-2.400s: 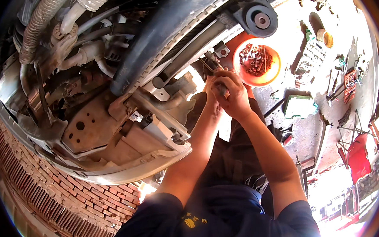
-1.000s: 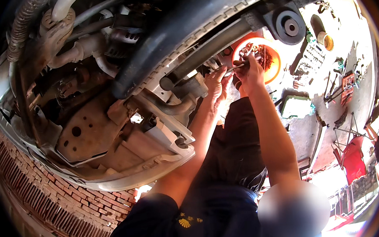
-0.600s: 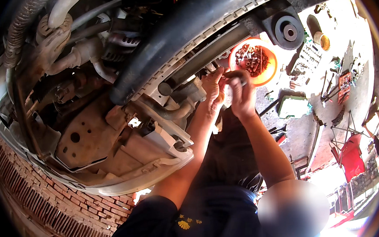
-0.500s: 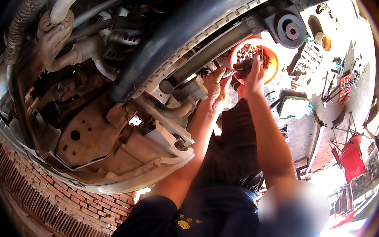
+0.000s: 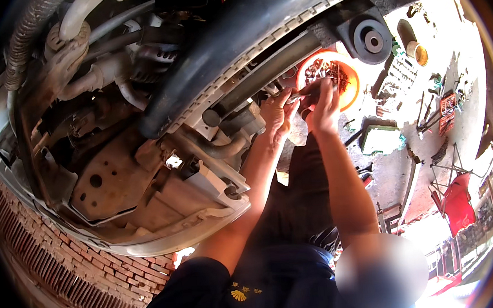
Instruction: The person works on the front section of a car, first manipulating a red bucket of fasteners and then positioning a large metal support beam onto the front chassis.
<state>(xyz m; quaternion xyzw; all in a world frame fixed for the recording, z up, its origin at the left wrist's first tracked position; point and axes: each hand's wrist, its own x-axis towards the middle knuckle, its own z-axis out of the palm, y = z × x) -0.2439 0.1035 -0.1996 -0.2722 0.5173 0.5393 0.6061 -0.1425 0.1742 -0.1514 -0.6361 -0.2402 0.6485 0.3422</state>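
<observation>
Under the front of a raised vehicle, both my arms reach up toward the dark crossbar (image 5: 269, 70). A tool with a dark handle and a short shiny metal shaft (image 5: 312, 89) lies between my hands; its exact kind I cannot make out. My left hand (image 5: 276, 114) is closed, thumb and fingers pinching at the metal end close to the bar's underside. Around the dark handle is my right hand (image 5: 324, 111), its fingers fairly straight and slightly blurred. Whatever the metal tip touches is hidden by my left fingers.
An orange bucket (image 5: 354, 86) with small metal parts stands behind my hands. On the floor to the right lie a socket set (image 5: 402, 75), a green case (image 5: 382, 139) and a red tool tray (image 5: 448, 113). A red folding chair (image 5: 458, 203) stands farther right. The vehicle's pale bumper (image 5: 189, 232) hangs at left.
My right hand has come slightly down and left, its fingers straighter along the handle. The tool's metal end shows less. My left hand keeps its pinch, and the view has shifted a little.
</observation>
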